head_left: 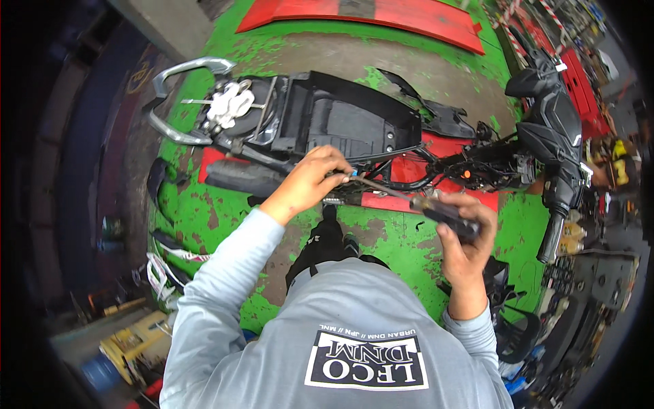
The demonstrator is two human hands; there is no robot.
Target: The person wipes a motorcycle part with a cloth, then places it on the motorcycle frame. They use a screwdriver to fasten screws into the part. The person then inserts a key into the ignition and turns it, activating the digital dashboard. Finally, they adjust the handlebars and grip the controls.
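Observation:
A partly stripped scooter stands in front of me, its black underseat storage box [351, 126] and frame exposed. At the near side of that box, my left hand [313, 178] pinches its fingertips at a small blue part [353, 174]. My right hand [470, 235] grips a screwdriver [441, 218] by its dark handle. The shaft slants up and left, its tip close to the blue part and my left fingertips. Whether the tip touches the part, I cannot tell.
White crumpled material [231, 103] lies on the scooter's rear, inside the grey grab rail [163, 78]. The handlebar [555, 228] is at the right. Removed panels [160, 184] lie on the worn green floor [228, 235]. A red ramp [422, 24] lies beyond; a yellow box [136, 341] stands lower left.

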